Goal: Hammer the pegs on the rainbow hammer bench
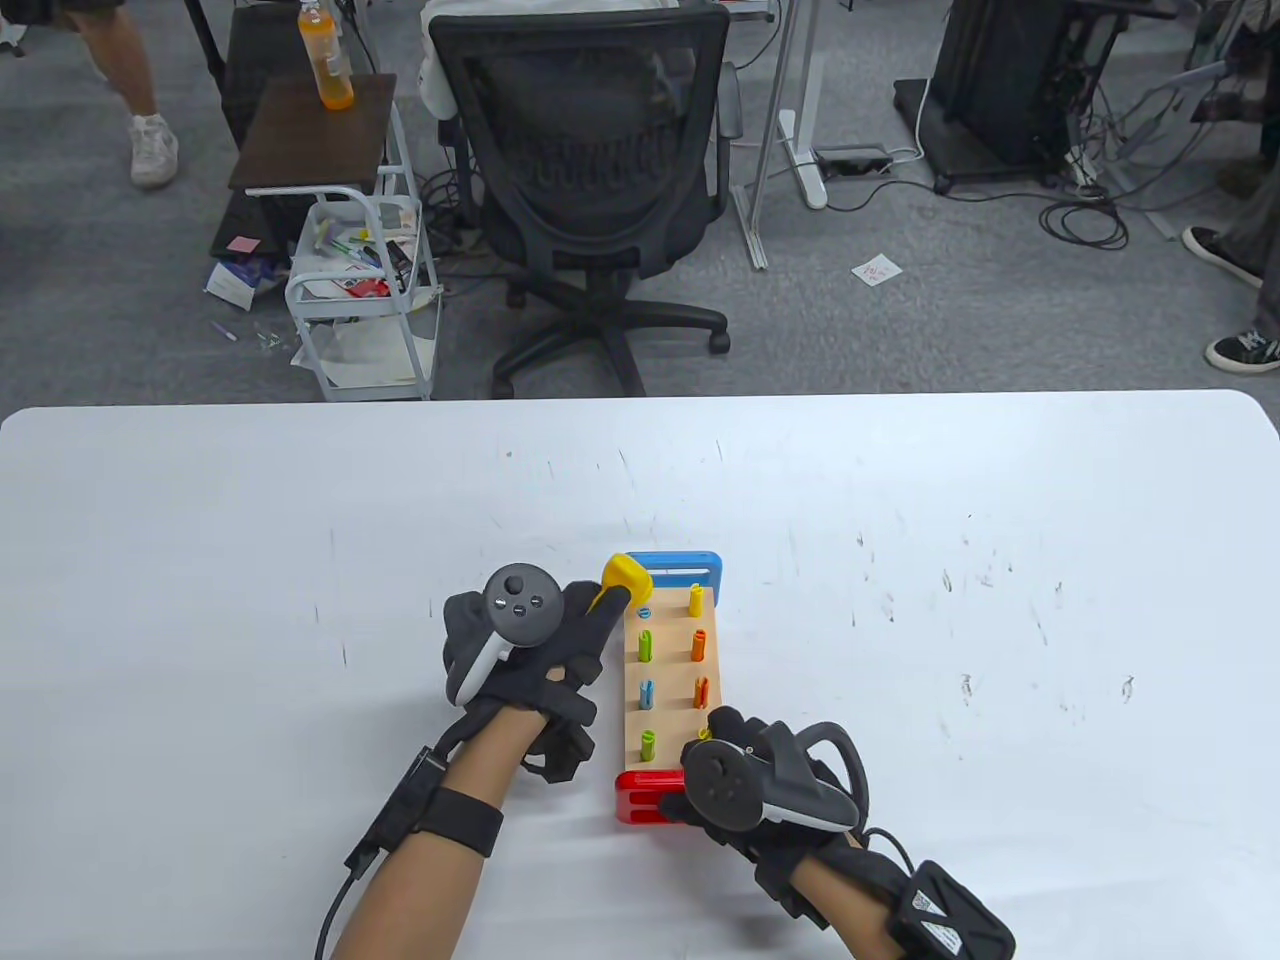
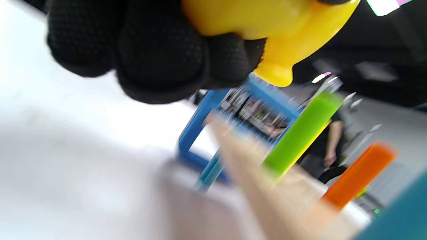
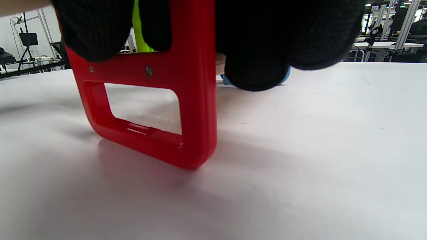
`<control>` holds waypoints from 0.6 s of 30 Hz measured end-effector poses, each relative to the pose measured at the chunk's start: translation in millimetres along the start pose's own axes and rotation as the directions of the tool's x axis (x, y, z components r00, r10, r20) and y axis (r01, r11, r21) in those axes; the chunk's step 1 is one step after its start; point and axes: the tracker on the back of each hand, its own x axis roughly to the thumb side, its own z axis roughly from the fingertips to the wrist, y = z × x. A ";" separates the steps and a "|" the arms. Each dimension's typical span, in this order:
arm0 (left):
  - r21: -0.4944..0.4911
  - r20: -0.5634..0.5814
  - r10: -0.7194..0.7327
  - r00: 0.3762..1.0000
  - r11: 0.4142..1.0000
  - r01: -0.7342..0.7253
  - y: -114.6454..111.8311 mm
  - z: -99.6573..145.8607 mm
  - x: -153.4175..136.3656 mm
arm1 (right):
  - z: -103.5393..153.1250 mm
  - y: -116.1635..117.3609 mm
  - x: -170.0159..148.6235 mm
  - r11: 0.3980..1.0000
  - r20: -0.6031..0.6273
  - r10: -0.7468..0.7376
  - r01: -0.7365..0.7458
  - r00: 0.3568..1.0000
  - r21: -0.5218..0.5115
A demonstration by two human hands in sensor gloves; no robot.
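1. Behind my work area I see grey carpet, a black mesh office chair (image 1: 590,150) at upper centre of the frame, and a small cart (image 1: 365,290) to its left beside a side stand with an orange bottle (image 1: 326,55) on it.
2. Across the lower half of the table view spreads the white table (image 1: 1000,560), marked with small dark scuffs.
3. The rainbow hammer bench (image 1: 672,690) stands at lower centre of the frame, its wooden top running away from me, with a blue end frame (image 1: 680,565) at the far end and a red end frame (image 1: 645,797) at the near end.
4. Coloured pegs (image 1: 697,645) stand up from the wooden top in two rows.
5. My left hand (image 1: 520,650) sits just left of the bench's far half and is closed around the handle of the yellow hammer (image 1: 625,580), whose head hangs over the bench's far left corner.
6. In the left wrist view the hammer head sits just above the blue frame, with a green peg (image 2: 302,133) and an orange peg (image 2: 358,175) rising below it; that view is blurred.
7. My right hand (image 1: 760,780) rests on the bench's near right corner, fingers curled over the red frame, gripping it, as the right wrist view shows.
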 end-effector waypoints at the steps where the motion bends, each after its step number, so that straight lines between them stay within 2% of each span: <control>1: 0.066 0.042 0.047 0.998 0.997 -0.050 8.3 3.1 7.1 | 0.2 0.1 -0.1 1.000 0.001 0.000 0.000 1.000 -0.001; 3: 0.145 0.141 0.203 0.969 0.964 -0.223 19.8 7.8 17.4 | 0.2 0.1 -0.2 1.000 0.001 -0.001 0.001 1.000 -0.001; 6: 0.182 0.251 0.359 0.899 0.895 -0.408 26.4 12.5 24.8 | 0.0 0.0 -0.4 1.000 0.003 -0.002 0.002 1.000 0.002; 9: 0.205 0.254 0.268 0.929 0.924 -0.322 20.1 11.4 20.4 | -0.1 0.1 -0.2 1.000 0.004 -0.002 0.002 1.000 0.003; 12: 0.146 0.129 0.165 0.978 0.972 -0.183 0.8 2.8 3.7 | 0.0 0.2 0.0 1.000 0.003 -0.001 0.001 1.000 0.003; 14: -0.056 -0.076 0.058 0.995 0.996 -0.062 -21.3 -5.2 -13.5 | 0.0 0.3 0.3 1.000 0.003 0.000 0.000 1.000 0.003; 15: -0.326 -0.175 -0.081 0.981 0.945 0.020 -38.3 -9.4 -23.4 | 0.2 0.3 0.4 1.000 0.003 0.000 0.000 1.000 0.002; 16: -0.431 -0.192 -0.123 0.974 0.902 0.029 -35.3 -7.7 -28.0 | 0.2 0.4 0.4 1.000 0.003 0.000 0.000 1.000 0.002; 17: -0.357 -0.172 0.060 0.983 0.927 -0.118 -33.5 -8.9 -27.4 | 0.3 0.2 0.4 1.000 0.003 0.000 0.000 1.000 0.001; 18: -0.182 -0.244 0.103 0.964 0.972 -0.150 -25.9 -4.7 -22.6 | 0.3 0.3 0.5 1.000 0.003 0.000 0.000 1.000 0.002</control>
